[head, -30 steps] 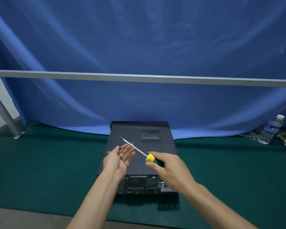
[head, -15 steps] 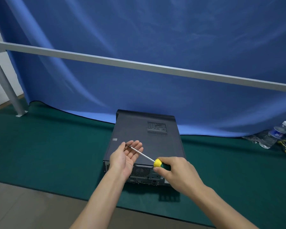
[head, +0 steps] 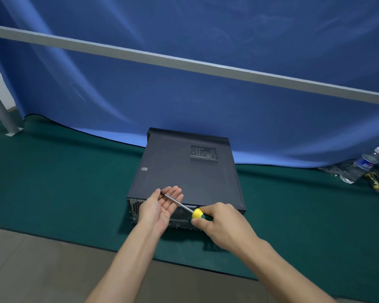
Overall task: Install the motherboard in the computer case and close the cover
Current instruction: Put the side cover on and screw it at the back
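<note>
Blue cloth hangs behind a green-matted surface [head: 53,182], and on that mat the computer case [head: 184,182] lies flat with its cover [head: 173,171] on top, its rear panel of ports and mesh facing the person. From the look of the closed lid, the motherboard is already inside, though nothing of it shows.

Over the last second the view has drawn nearer and tipped down, so the rear panel is now plainly seen below the hands. The screwdriver [head: 184,207] has dropped too: its tip, which stood clear above the left palm, now lies across it. By my reading the cover screws at the rear are next, and the tool is being readied for them.

The left hand [head: 160,206] is held palm up over the near left corner of the case, fingers spread and slack, clasping nothing. The right hand's [head: 221,221] grip is wrapped tight on the yellow-and-green handle, shaft slanting up and left into the open palm.

A water bottle [head: 361,166] lies far to the right, well apart.
</note>
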